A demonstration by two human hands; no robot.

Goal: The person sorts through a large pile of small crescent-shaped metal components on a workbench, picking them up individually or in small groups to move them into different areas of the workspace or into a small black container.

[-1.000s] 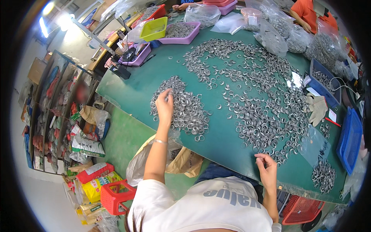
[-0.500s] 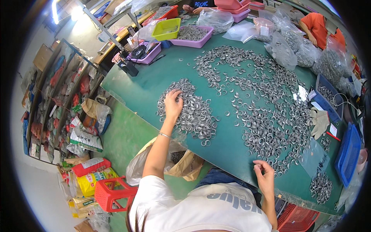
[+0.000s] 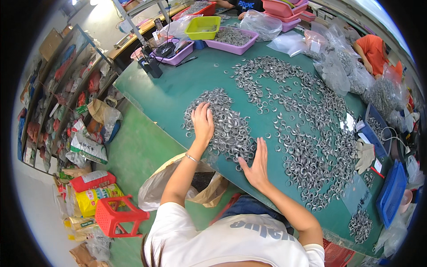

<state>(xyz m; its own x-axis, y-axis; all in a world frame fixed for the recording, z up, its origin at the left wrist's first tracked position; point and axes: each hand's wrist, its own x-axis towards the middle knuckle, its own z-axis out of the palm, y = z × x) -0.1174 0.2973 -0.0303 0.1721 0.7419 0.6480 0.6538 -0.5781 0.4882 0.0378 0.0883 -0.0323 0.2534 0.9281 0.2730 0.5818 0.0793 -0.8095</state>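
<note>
A heap of small grey metal rings (image 3: 227,127) lies on the green table (image 3: 164,102) in front of me. My left hand (image 3: 203,124) rests on the heap's left side, its fingers stretched over the rings; whether any ring sits under the palm is hidden. At the heap's lower right edge is my right hand (image 3: 257,168), fingers extended and thumb spread, the palm turned toward the rings. A broad spread of similar rings (image 3: 307,155) covers the table's right half. Beneath the table edge near my left arm, an open sack (image 3: 209,189) holds dark contents.
Purple trays (image 3: 235,46) and a yellow tray (image 3: 202,27) stand at the back. Filled plastic bags (image 3: 338,71) line the far right, near a person in orange (image 3: 372,49). Blue baskets (image 3: 390,191) and a glove (image 3: 364,155) lie right. A red stool (image 3: 113,216) stands left.
My right hand has moved left and forward from the table's front edge to the heap, its fingers straightening. My left hand has flattened onto the rings. The view has shifted slightly.
</note>
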